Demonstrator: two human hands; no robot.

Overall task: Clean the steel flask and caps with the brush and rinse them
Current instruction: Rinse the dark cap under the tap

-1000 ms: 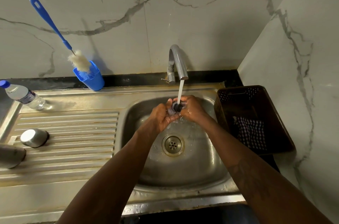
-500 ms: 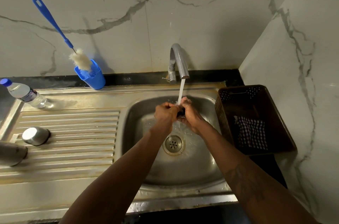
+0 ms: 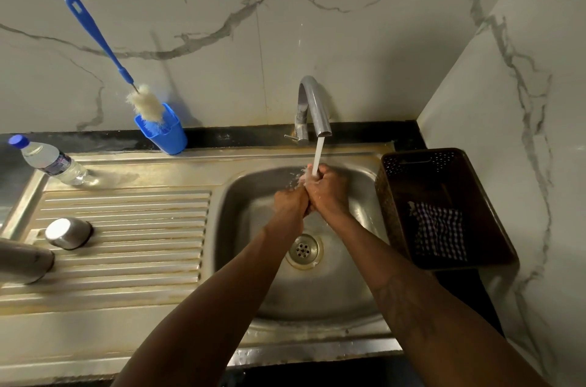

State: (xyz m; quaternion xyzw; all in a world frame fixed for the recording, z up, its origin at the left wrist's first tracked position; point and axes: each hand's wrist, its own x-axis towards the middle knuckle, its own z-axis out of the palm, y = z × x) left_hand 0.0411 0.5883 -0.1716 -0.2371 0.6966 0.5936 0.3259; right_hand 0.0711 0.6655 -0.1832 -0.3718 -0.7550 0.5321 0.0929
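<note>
My left hand (image 3: 290,201) and my right hand (image 3: 328,191) are pressed together over the sink basin (image 3: 241,212), under the running stream from the tap (image 3: 312,104). Both hands' fingers are curled around a small cap, which is hidden between them. The steel flask (image 3: 22,263) lies on its side at the left edge of the drainboard (image 3: 126,228). A steel cap (image 3: 68,233) sits beside it. The blue-handled brush (image 3: 95,35) stands bristles-down in a blue holder (image 3: 165,134) against the back wall.
A plastic water bottle (image 3: 47,158) lies at the drainboard's back left. A dark perforated basket (image 3: 393,196) holding a checked cloth (image 3: 439,233) stands right of the sink, against the side wall. Marble walls close in the back and right.
My hands have closed together around the small cap, which showed between my fingers a second ago. They have shifted slightly toward the tap. The water keeps running.
</note>
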